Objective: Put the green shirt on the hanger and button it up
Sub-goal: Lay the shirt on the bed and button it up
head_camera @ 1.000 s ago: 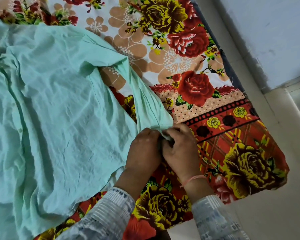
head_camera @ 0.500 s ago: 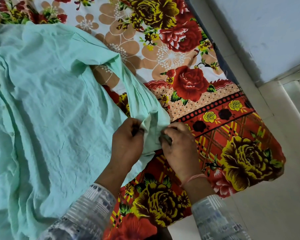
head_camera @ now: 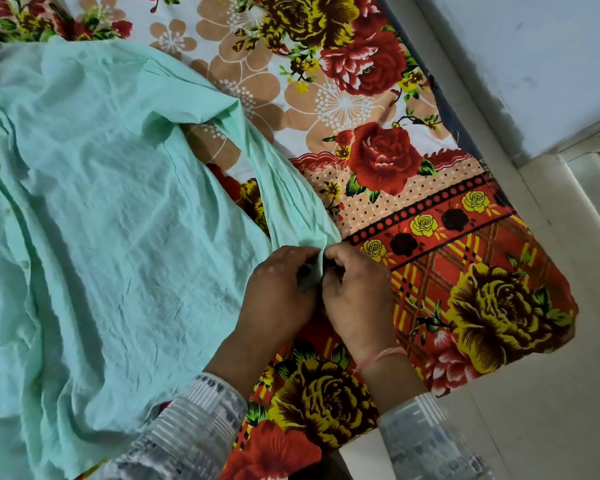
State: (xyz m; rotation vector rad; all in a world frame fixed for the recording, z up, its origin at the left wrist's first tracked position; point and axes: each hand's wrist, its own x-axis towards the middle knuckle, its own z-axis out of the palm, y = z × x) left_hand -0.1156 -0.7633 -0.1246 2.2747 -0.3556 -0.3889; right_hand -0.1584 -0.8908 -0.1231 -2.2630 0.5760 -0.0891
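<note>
The pale green shirt (head_camera: 94, 220) lies spread and wrinkled over the left half of the bed. One sleeve (head_camera: 284, 199) runs down to the right, and its cuff end is pinched between both hands. My left hand (head_camera: 278, 292) grips the cuff from the left with fingers curled on the cloth. My right hand (head_camera: 357, 289) grips it from the right, thumb and fingers closed on the cuff edge; a thin pink thread circles that wrist. The hands touch each other at the cuff. No hanger is in view.
A flowered bedsheet (head_camera: 465, 271) in red, yellow and beige covers the bed, whose corner lies at the right. A pale tiled floor (head_camera: 551, 410) and a white wall (head_camera: 534, 64) border the bed on the right.
My left hand has moved right, back against my right hand at the sleeve cuff, after being spread apart from it half a second ago. The view has shifted slightly.
</note>
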